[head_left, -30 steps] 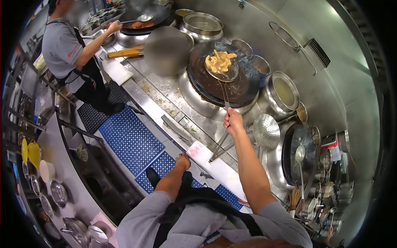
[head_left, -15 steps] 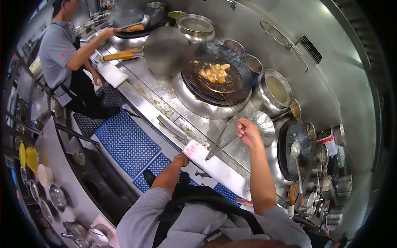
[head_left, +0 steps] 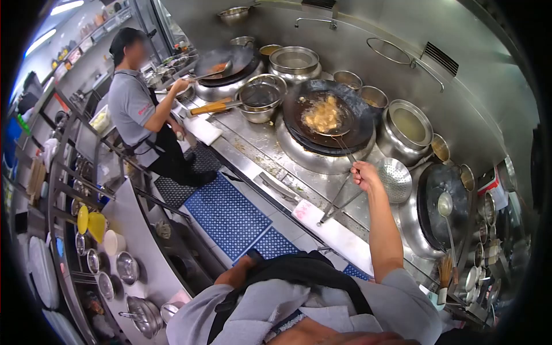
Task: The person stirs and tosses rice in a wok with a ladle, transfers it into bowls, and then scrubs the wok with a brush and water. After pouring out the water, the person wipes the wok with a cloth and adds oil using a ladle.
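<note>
My right hand (head_left: 363, 175) is closed around the thin handle of a wire skimmer (head_left: 347, 148), whose head reaches into the near wok (head_left: 366, 123). Pale golden pieces of food (head_left: 323, 115) bubble in dark oil there, beside the skimmer's rim. A large perforated strainer (head_left: 394, 180) lies on the steel counter just right of that hand, its long handle running toward the front edge. Low by my waist, my left hand (head_left: 246, 263) hangs away from the counter; its fingers cannot be made out.
A co-worker (head_left: 132, 98) stands at the far left, holding a ladle over another wok (head_left: 221, 62). To the right sits a wok (head_left: 440, 201) with a ladle (head_left: 445, 204) in it. Steel pots (head_left: 408, 125) line the back. A white cloth (head_left: 339, 238) lies along the front edge.
The view has shifted, so the counter appears farther right. The food now foams and lies more bunched near the skimmer. A dark round blur left of the wok now shows as a strainer over a bowl.
</note>
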Demonstrator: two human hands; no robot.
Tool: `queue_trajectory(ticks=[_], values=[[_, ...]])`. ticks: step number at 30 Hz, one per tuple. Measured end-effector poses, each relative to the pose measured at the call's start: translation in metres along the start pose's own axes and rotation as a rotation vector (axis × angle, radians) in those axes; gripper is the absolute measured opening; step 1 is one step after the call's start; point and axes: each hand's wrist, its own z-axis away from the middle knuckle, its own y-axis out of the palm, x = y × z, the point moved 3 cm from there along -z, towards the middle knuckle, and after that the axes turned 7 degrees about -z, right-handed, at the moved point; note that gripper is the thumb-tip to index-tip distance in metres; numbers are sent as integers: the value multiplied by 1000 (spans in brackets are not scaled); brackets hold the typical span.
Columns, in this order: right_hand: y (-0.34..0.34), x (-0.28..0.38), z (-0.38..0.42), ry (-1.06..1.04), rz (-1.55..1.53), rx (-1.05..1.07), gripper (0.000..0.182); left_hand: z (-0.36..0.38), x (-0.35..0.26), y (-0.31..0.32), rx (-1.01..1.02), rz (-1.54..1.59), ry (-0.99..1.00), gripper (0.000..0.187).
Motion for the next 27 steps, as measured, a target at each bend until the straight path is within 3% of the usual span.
queue_trajectory(ticks=[5, 9, 12, 15, 20, 27], values=[[12, -25, -32, 9, -33, 46, 5, 56, 26, -29, 99, -570, 255, 25], [36, -26, -21, -19, -99, 100, 7, 46, 28, -15, -425, -196, 289, 25], [39, -30, -25, 27, -174, 178, 7, 35, 29, 7, -259, 366, 44, 27], [49, -38, -36, 14, -246, 214, 10, 42, 17, 6, -463, 229, 261, 37], [64, -54, -35, -71, -380, 223, 10, 39, 21, -15, -169, 291, 87, 32], [38, -54, 7, -155, -243, 120, 14, 58, 4, -51, -302, 356, 113, 36]])
